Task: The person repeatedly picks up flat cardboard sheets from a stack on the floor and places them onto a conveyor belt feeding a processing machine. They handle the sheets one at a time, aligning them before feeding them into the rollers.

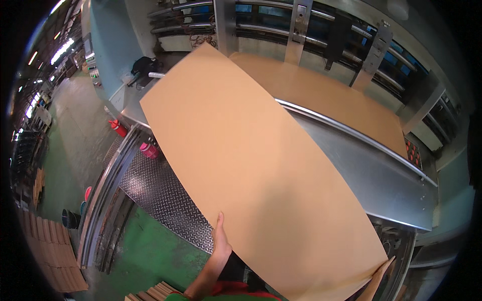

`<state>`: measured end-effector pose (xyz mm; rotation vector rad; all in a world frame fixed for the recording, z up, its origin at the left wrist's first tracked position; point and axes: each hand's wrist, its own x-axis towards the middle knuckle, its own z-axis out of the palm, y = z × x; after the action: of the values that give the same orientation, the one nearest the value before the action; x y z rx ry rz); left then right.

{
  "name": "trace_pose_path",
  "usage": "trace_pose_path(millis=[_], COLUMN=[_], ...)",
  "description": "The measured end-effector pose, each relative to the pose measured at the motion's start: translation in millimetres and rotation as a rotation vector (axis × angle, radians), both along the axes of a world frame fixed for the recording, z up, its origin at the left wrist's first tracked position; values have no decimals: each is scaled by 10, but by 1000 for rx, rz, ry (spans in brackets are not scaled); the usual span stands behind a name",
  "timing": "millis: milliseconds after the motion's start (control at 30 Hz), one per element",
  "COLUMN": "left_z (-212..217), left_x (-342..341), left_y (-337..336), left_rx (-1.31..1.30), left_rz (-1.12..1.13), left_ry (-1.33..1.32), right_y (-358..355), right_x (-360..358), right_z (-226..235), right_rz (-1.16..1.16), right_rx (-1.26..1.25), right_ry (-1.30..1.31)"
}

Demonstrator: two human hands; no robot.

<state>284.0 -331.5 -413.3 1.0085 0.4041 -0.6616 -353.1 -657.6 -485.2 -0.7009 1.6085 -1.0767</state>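
Here the left hand point(221, 241) reaches up from the lower edge, forearm raised, fingers extended and pressed flat against the near long edge of a large brown cardboard sheet point(251, 165), thumb hidden behind it. The right hand point(380, 273) shows only fingertips at the sheet's lower right corner, clasping that corner. The sheet is held tilted above a diamond-plate metal step point(155, 195), its far end reaching over the steel feed table point(361, 165) of a big machine. Another brown cardboard sheet point(326, 95) lies flat on the machine bed beyond a shiny rail. Stacked cardboard pieces point(52, 256) sit on the green floor at lower left. A red cone-shaped object point(118, 128) stands near the step's far end.
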Motion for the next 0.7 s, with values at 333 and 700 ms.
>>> trace_pose_path(millis=[333, 700], left_z=[1052, 1658], left_x=[471, 803], left_y=[-749, -1941], left_rx=[206, 195], left_rz=[-42, -193], left_ry=[70, 121], right_y=[1645, 1706], right_x=[1179, 1600], right_z=[1650, 2184], right_rz=[173, 105], right_rx=[404, 465], right_ry=[261, 241])
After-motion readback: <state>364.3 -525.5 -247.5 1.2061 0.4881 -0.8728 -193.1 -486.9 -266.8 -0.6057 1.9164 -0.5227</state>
